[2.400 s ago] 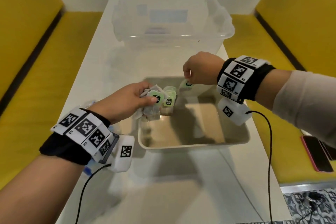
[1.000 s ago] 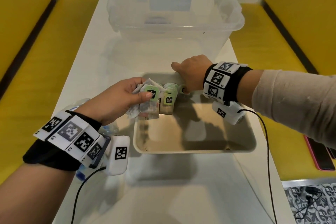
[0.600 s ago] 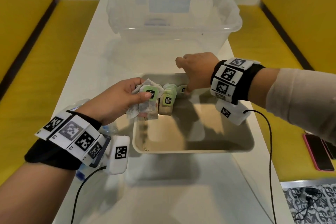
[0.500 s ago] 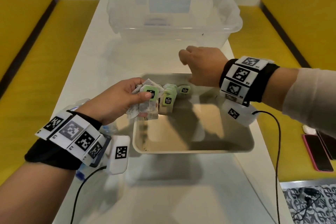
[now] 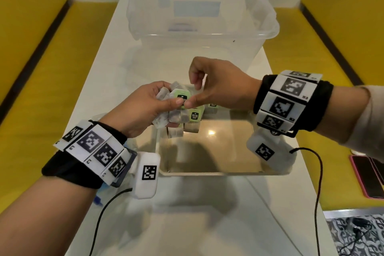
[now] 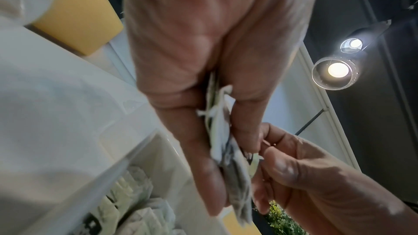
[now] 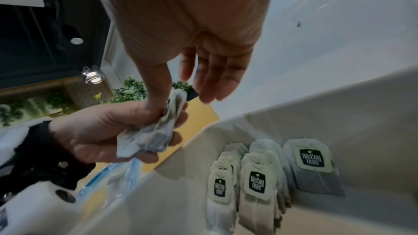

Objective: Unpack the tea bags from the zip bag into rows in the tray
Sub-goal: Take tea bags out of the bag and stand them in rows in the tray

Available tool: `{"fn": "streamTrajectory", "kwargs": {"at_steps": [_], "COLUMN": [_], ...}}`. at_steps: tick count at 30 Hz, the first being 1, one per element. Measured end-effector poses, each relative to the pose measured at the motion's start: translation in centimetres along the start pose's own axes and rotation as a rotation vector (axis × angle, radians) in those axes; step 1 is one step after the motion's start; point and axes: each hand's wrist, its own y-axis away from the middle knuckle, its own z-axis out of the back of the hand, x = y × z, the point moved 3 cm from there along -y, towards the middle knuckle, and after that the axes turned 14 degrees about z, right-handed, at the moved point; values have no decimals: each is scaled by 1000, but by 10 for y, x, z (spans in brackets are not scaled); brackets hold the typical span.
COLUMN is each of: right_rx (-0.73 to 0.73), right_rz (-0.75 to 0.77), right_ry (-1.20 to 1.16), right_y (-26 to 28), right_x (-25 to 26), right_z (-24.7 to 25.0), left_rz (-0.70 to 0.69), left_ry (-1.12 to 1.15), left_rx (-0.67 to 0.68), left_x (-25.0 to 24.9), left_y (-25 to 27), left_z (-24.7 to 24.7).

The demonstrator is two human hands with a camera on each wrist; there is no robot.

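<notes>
- Left hand (image 5: 145,108) — fingers curled round a bunch of tea bags (image 5: 176,106), held above the tray's (image 5: 207,172) far-left corner.
- Right hand (image 5: 218,89) — thumb and forefinger apparently pinch the top bag's green tag (image 5: 181,97); other fingers loose.
- Tray — two standing rows of tea bags (image 7: 255,181) plus one bag (image 7: 313,165) along its far wall.
- Zip bag (image 7: 108,181) lies left of the tray.

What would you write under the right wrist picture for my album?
The right hand pinches one tea bag from the bunch of tea bags the left hand holds, above rows of tea bags in the tray.
</notes>
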Motion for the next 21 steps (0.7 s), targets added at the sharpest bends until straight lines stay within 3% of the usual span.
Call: {"fn": "streamTrajectory", "kwargs": {"at_steps": [6, 16, 21], "right_rx": [-52, -84, 51], "right_rz": [6, 34, -22], "right_ry": [30, -34, 137], "right_y": [3, 8, 10], "right_x": [1, -3, -15], "right_z": [-6, 11, 17], "left_rz": [12, 2, 15], "left_ry": [70, 93, 87], "left_rx": [62, -139, -149], "left_x": [0, -1, 1], "left_y": [2, -4, -2], "left_z": [-13, -2, 3]}}
